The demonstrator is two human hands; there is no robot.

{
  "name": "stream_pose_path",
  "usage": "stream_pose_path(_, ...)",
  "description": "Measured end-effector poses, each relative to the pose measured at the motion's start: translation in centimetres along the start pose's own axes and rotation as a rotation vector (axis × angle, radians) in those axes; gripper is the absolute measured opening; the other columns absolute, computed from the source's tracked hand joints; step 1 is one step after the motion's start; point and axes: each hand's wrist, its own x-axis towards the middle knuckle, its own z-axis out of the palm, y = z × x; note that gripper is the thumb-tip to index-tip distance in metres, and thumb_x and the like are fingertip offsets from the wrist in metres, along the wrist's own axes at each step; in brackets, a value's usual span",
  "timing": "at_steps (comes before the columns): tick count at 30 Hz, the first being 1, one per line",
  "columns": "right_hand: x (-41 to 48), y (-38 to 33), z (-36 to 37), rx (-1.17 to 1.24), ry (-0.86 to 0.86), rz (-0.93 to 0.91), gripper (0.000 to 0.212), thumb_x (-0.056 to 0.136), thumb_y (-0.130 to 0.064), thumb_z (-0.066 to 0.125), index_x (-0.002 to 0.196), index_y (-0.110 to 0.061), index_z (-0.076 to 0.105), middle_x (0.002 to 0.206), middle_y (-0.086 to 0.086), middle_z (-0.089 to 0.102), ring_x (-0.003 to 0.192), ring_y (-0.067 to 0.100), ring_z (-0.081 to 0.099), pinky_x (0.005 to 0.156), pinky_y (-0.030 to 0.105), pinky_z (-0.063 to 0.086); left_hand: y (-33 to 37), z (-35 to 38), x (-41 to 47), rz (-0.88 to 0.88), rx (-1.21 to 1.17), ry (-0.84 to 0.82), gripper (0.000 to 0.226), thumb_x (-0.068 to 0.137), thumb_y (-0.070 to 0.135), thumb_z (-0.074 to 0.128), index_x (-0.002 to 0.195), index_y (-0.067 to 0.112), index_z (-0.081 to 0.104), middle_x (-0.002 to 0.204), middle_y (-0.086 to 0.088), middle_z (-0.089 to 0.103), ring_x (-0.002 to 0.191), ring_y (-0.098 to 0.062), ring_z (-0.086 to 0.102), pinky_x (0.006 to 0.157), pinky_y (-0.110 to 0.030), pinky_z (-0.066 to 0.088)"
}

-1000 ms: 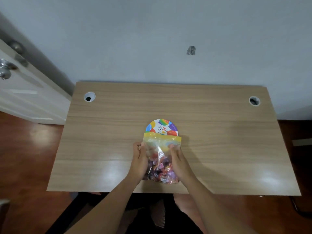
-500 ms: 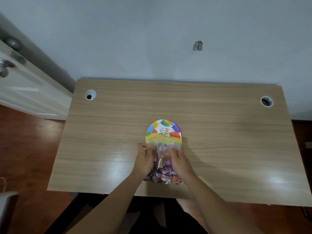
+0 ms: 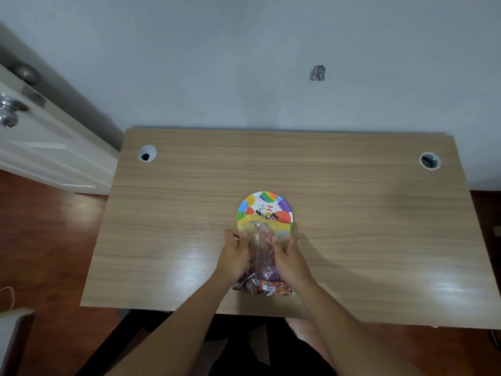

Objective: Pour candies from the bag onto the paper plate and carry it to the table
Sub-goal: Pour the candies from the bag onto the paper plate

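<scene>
Both of our hands are closed on the clear candy bag (image 3: pixel 261 256): the left hand (image 3: pixel 235 257) grips its left side and the right hand (image 3: pixel 290 260) grips its right side, thumbs and fingers pinching the plastic just below the yellow strip at its mouth. We hold the bag lengthwise, with the mouth pointing away from us and lying over the near edge of the paper plate (image 3: pixel 267 206). Most of the wrapped candies (image 3: pixel 264 284), red and purple among them, are bunched at the closed end nearest us, which rests low over the desk between our wrists. One or two small dark pieces show right at the mouth on the plate, though we cannot tell whether they lie on the plate or inside the bag.

That plate, printed with bright balloons and lettering, lies flat near the middle of the wooden desk (image 3: pixel 352 226). Two round cable holes sit in the desk's far corners, one at the left (image 3: pixel 147 153) and one at the right (image 3: pixel 430 160). Behind the desk stands a pale wall (image 3: pixel 244 63) with a small dark mark (image 3: pixel 317 73), and to the left a white door with a metal knob (image 3: pixel 9 114). Reddish wooden floor (image 3: pixel 48 240) shows on either side.
</scene>
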Motion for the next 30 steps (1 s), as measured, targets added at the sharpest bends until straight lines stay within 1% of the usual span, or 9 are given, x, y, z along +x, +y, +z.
stream_pose_path(4,0.2,0.5,0.1,0.005,0.013,0.008,0.041,0.110,-0.058,0.045,0.129,-0.021,0.048,0.106,0.004,0.077,0.095,0.026,0.076,0.093,0.048,0.060,0.4,0.0,-0.2,0.001,-0.011,0.006,0.028,0.102,0.058,0.046,0.105,0.030,0.042,0.093,-0.012,0.079,0.080,-0.025,0.072,0.092,-0.056,0.059)
stream_pose_path(8,0.0,0.7,0.2,0.020,0.026,0.001,0.044,0.109,-0.058,0.046,0.133,-0.021,0.049,0.110,0.004,0.077,0.098,0.026,0.075,0.094,0.048,0.060,0.3,-0.2,-0.4,-0.008,0.003,0.005,0.026,0.099,0.059,0.045,0.101,0.033,0.042,0.091,-0.007,0.078,0.086,-0.027,0.074,0.092,-0.052,0.059)
stream_pose_path(12,-0.5,0.7,0.3,0.034,0.068,-0.023,0.040,0.110,-0.056,0.047,0.129,-0.021,0.052,0.106,-0.002,0.076,0.098,0.023,0.074,0.092,0.044,0.058,1.0,-0.4,-1.1,0.024,-0.026,-0.005,0.022,0.106,0.051,0.047,0.104,0.029,0.044,0.082,-0.001,0.073,0.072,-0.022,0.066,0.075,-0.041,0.053)
stream_pose_path(16,-1.2,0.7,0.3,0.062,0.095,-0.015,0.036,0.110,-0.050,0.050,0.127,-0.019,0.053,0.102,-0.002,0.076,0.096,0.025,0.074,0.091,0.045,0.058,1.0,-0.6,-1.2,0.030,0.000,-0.020,0.020,0.112,0.044,0.044,0.111,0.024,0.043,0.097,-0.009,0.078,0.074,-0.018,0.067,0.070,-0.035,0.051)
stream_pose_path(19,-1.8,0.5,0.3,0.076,0.084,-0.018,0.034,0.111,-0.052,0.048,0.125,-0.021,0.053,0.100,-0.001,0.075,0.092,0.023,0.073,0.083,0.042,0.055,1.2,-0.7,-1.6,0.029,-0.002,-0.021,0.024,0.112,0.044,0.044,0.113,0.020,0.044,0.098,-0.011,0.076,0.073,-0.016,0.066,0.069,-0.033,0.051)
stream_pose_path(23,-2.5,0.6,0.1,0.100,0.079,-0.028,0.029,0.112,-0.047,0.048,0.122,-0.021,0.054,0.098,0.003,0.078,0.077,0.022,0.071,0.069,0.038,0.052,1.8,-0.7,-2.7,0.040,0.010,-0.008,0.029,0.114,0.038,0.046,0.115,0.009,0.044,0.074,0.004,0.057,0.051,0.000,0.052,0.047,-0.015,0.042)
stream_pose_path(25,-2.6,0.9,0.2,0.131,0.066,-0.031,0.029,0.112,-0.049,0.047,0.121,-0.023,0.054,0.097,0.002,0.080,0.068,0.019,0.067,0.063,0.035,0.048,1.4,-0.9,-2.7,0.050,0.023,-0.016,0.033,0.115,0.037,0.044,0.121,0.005,0.044,0.080,-0.001,0.059,0.056,-0.004,0.051,0.046,-0.014,0.040)
stream_pose_path(28,-2.8,1.0,0.1,0.122,0.057,-0.037,0.034,0.110,-0.056,0.047,0.124,-0.025,0.054,0.101,0.001,0.080,0.066,0.014,0.065,0.064,0.033,0.047,1.4,-1.1,-3.0,0.066,0.017,-0.007,0.031,0.115,0.037,0.043,0.119,0.007,0.044,0.084,-0.001,0.060,0.065,-0.009,0.054,0.046,-0.011,0.041)
stream_pose_path(30,-3.0,0.9,0.1,0.117,0.054,-0.027,0.034,0.111,-0.055,0.047,0.125,-0.025,0.054,0.101,-0.001,0.079,0.068,0.014,0.065,0.064,0.034,0.046,1.6,-1.2,-3.3,0.066,0.014,-0.008,0.030,0.115,0.038,0.043,0.119,0.008,0.044,0.086,0.000,0.061,0.070,-0.011,0.057,0.053,-0.017,0.044)
